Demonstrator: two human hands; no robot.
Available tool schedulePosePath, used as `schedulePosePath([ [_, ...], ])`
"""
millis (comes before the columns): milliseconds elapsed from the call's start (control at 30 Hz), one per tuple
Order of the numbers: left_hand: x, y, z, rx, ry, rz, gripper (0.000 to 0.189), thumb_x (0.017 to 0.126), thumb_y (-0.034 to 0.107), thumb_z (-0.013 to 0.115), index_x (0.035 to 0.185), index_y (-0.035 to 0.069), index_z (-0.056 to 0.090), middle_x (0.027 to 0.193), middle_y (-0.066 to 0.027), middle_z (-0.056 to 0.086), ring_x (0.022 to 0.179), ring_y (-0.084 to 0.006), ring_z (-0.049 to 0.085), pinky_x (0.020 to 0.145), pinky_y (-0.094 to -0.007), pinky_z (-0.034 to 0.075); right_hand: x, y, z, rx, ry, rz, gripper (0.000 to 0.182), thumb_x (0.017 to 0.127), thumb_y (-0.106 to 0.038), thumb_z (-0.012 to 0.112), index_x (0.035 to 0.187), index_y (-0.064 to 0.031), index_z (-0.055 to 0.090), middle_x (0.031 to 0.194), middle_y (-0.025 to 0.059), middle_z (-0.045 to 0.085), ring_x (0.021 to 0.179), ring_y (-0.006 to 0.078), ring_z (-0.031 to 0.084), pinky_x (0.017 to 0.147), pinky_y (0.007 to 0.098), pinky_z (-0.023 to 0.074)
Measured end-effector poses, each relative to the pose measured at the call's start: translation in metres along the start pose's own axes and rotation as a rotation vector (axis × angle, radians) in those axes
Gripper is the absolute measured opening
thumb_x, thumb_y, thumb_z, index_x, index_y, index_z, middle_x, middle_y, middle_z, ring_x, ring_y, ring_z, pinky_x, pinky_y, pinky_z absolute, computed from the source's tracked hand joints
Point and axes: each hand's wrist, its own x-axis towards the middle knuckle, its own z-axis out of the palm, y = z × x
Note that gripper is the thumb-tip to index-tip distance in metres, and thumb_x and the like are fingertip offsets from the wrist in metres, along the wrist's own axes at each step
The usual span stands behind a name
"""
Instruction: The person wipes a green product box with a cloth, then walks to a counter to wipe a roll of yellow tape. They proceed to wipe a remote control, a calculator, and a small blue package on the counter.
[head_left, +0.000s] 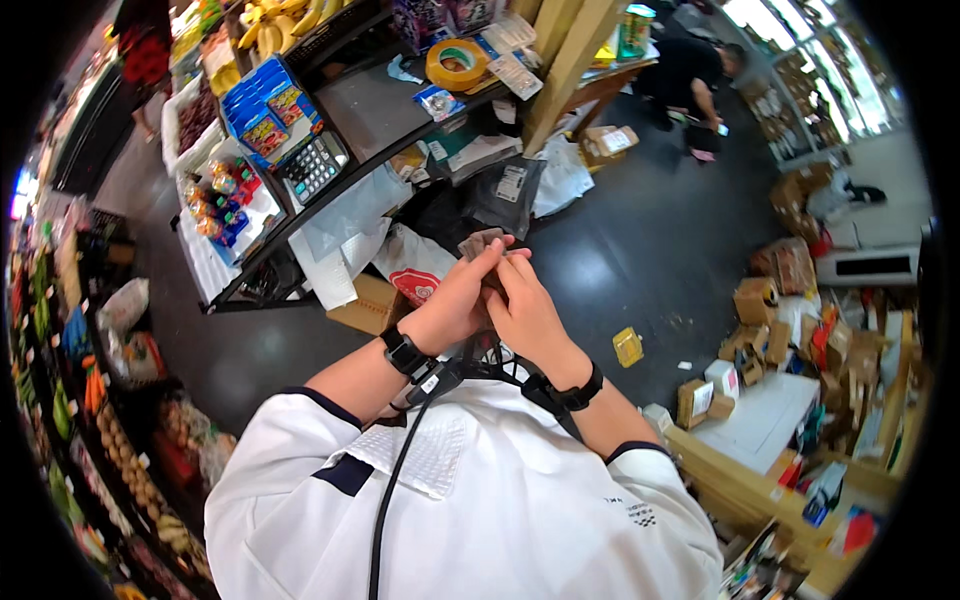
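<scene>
My left hand (457, 304) and my right hand (529, 311) come together in front of my chest, fingers overlapping. A thin, folded greyish-brown item (478, 244) shows at the left hand's fingertips, gripped between thumb and fingers. It may be paper or film; I cannot tell which. The right hand's fingers press over the left hand and the same item, hiding much of it. Below the hands, a black cable (397, 480) runs down over my white shirt. Behind them lie a white plastic bag with a red print (414, 281) and a dark plastic mailer (510, 191).
A dark counter (360, 109) holds a calculator (315, 169), boxed snacks (270, 112) and a tape roll (456, 64). Parcels (757, 300) pile up on the right. A person (686, 82) crouches at the back. Produce shelves (112, 427) line the left.
</scene>
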Motion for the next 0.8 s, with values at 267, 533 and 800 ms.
schedulePosePath([
  [267, -0.028, 0.015, -0.035, -0.226, 0.434, 0.478, 0.039, 0.106, 0.038, 0.044, 0.135, 0.013, 0.047, 0.127, -0.0099, 0.059, 0.109, -0.0279, 0.062, 0.092, -0.0471, 0.052, 0.097, 0.063, -0.027, 0.416, -0.216, 0.027, 0.027, 0.089, -0.012, 0.068, 0.114, -0.0008, 0.064, 0.097, 0.0122, 0.068, 0.071, 0.0149, 0.064, 0.065, 0.0290, 0.0513],
  [533, -0.079, -0.007, -0.150, -0.314, 0.687, 0.577, 0.029, 0.105, 0.037, 0.047, 0.125, 0.017, 0.054, 0.122, -0.0027, 0.063, 0.107, -0.0249, 0.061, 0.093, -0.0473, 0.046, 0.193, 0.159, 0.013, 0.473, -0.261, 0.566, 0.039, 0.089, -0.029, 0.074, 0.107, 0.0046, 0.065, 0.087, 0.0075, 0.068, 0.072, 0.0158, 0.064, 0.063, 0.0279, 0.0518],
  [800, -0.078, -0.020, -0.154, -0.447, 0.733, 0.611, 0.026, 0.106, 0.033, 0.045, 0.120, 0.013, 0.054, 0.117, -0.0018, 0.064, 0.104, -0.0232, 0.061, 0.090, -0.0431, 0.046, 0.300, 0.208, 0.063, 0.548, -0.121, 0.711, 0.059, 0.089, -0.035, 0.074, 0.124, 0.0061, 0.050, 0.099, 0.0138, 0.063, 0.077, 0.0185, 0.064, 0.059, 0.0301, 0.0528],
])
